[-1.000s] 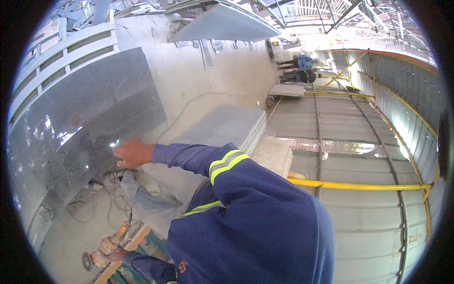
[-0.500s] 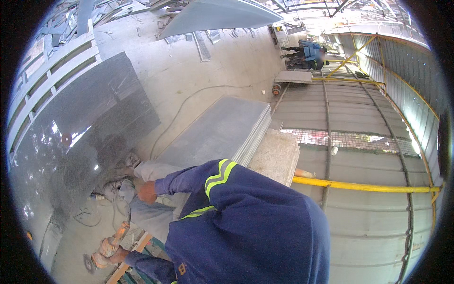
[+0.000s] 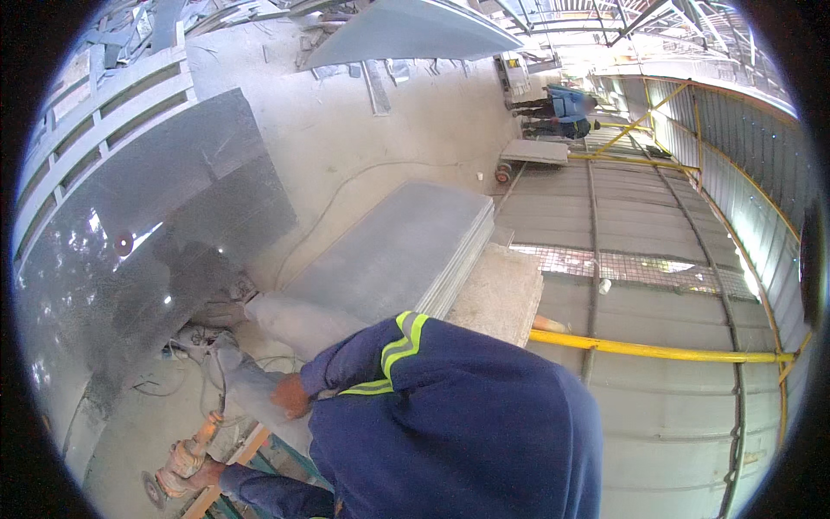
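My left hand (image 3: 207,473) grips an orange, dust-covered angle grinder (image 3: 173,467) low at the bottom left, its disc near the dusty floor beside a wooden plank (image 3: 232,460). My right hand (image 3: 290,396) comes out of a blue sleeve with yellow reflective bands (image 3: 398,346). It lies against dusty grey trouser legs (image 3: 246,385), fingers curled; whether it holds anything is unclear. A large dark polished stone slab (image 3: 173,216) leans to the left, beyond both hands.
A white rack (image 3: 104,112) backs the dark slab. A stack of grey slabs (image 3: 398,251) and a concrete block (image 3: 497,294) lie ahead. A cable (image 3: 346,195) crosses the floor. A yellow rail (image 3: 657,350) runs right. Other people in blue (image 3: 562,108) stand far off by a cart (image 3: 532,154).
My right hand has left the face of the dark slab and dropped down to the grey trouser legs. My view has tilted, and the grinder in my left hand sits lower in the frame.
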Available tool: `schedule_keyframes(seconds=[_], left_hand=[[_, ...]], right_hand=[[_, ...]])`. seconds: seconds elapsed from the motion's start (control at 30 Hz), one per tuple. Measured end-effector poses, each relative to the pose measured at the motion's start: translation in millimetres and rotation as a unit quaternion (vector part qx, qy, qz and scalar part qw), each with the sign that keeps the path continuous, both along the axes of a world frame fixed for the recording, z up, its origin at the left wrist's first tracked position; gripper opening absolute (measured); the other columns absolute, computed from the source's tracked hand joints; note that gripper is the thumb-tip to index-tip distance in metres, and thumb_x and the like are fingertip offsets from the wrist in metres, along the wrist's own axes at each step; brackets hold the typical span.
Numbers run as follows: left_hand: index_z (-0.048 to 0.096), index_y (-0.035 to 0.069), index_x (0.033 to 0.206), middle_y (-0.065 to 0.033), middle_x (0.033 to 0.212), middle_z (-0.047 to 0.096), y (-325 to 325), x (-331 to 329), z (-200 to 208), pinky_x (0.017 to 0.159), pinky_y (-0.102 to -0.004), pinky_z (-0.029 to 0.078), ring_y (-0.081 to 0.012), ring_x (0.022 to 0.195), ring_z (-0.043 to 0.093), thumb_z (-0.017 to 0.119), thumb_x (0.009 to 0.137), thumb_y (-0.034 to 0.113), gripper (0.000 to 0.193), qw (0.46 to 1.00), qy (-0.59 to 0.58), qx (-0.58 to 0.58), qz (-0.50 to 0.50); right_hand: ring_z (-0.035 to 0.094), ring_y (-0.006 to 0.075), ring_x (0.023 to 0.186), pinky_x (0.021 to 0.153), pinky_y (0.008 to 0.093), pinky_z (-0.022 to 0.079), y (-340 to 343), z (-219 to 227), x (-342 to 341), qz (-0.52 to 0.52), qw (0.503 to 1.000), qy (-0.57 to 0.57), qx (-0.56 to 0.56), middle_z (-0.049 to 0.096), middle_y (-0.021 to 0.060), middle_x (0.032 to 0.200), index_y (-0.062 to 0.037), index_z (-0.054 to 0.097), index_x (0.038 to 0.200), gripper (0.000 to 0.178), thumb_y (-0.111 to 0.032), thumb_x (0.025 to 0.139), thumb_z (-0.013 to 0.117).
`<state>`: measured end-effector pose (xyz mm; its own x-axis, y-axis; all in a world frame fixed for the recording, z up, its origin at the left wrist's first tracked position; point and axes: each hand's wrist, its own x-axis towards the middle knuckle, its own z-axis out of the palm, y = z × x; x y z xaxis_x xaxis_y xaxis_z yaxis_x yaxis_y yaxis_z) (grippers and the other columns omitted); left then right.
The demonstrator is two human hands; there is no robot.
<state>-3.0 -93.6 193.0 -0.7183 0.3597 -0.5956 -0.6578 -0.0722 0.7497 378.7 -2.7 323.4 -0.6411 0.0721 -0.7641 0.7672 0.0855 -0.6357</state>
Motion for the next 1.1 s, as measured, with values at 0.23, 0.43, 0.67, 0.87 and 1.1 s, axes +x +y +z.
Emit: schedule_keyframes(seconds=[0.23,0.43,0.67,0.87,1.1], left_hand=[[0.059,0.008,0.093,-0.0071,0.079,0.059,-0.4,-16.1,-9.6,0.067,-0.0381,0.054,-0.0209,0.073,0.061,0.07,0.083,0.025,0.023,0.997,-0.073,0.021,0.009],[0.058,0.008,0.091,-0.0067,0.076,0.058,-22.3,-25.5,0.4,0.062,-0.0376,0.055,-0.0206,0.067,0.061,0.069,0.084,0.027,0.023,0.978,-0.203,0.036,0.042],[0.056,0.008,0.09,-0.0063,0.073,0.056,42.6,8.6,29.8,0.057,-0.0365,0.055,-0.0204,0.061,0.059,0.067,0.083,0.029,0.024,0.973,-0.213,0.02,0.09],[0.056,0.008,0.092,-0.0045,0.072,0.054,25.5,30.6,-83.6,0.059,-0.034,0.054,-0.0197,0.062,0.061,0.069,0.081,0.024,0.024,0.99,-0.077,0.02,0.113],[0.054,0.009,0.101,-0.0045,0.078,0.056,78.5,40.8,-130.6,0.061,-0.0346,0.056,-0.0189,0.064,0.062,0.071,0.08,0.025,0.03,0.98,-0.132,0.013,0.145]], right_hand=[[0.064,0.041,0.095,0.082,0.0528,0.048,9.7,-42.0,-41.2,0.069,0.991,0.084,-0.082,0.065,0.0245,0.1,0.0009,0.061,0.105,0.04,-0.032,0.083,0.064],[0.06,0.0325,0.106,0.094,0.0436,0.046,2.8,9.2,-9.3,0.096,0.941,0.194,-0.259,0.062,0.0226,0.11,0.0002,0.061,0.112,0.044,-0.039,0.092,0.058],[0.064,0.0381,0.092,0.084,0.0451,0.049,39.4,19.1,-45.1,0.126,0.98,-0.007,-0.155,0.066,0.0197,0.101,-0.0007,0.062,0.111,0.044,-0.041,0.096,0.055],[0.061,0.0411,0.101,0.09,0.0466,0.047,129.8,-68.0,-94.8,0.054,0.976,0.104,0.181,0.063,0.0248,0.107,0.0041,0.057,0.118,0.049,-0.034,0.089,0.067],[0.055,0.0444,0.112,0.097,0.0476,0.044,99.1,-188.7,-159.1,0.135,0.956,0.178,0.188,0.054,0.0287,0.122,0.0066,0.039,0.137,0.077,-0.031,0.081,0.076]])
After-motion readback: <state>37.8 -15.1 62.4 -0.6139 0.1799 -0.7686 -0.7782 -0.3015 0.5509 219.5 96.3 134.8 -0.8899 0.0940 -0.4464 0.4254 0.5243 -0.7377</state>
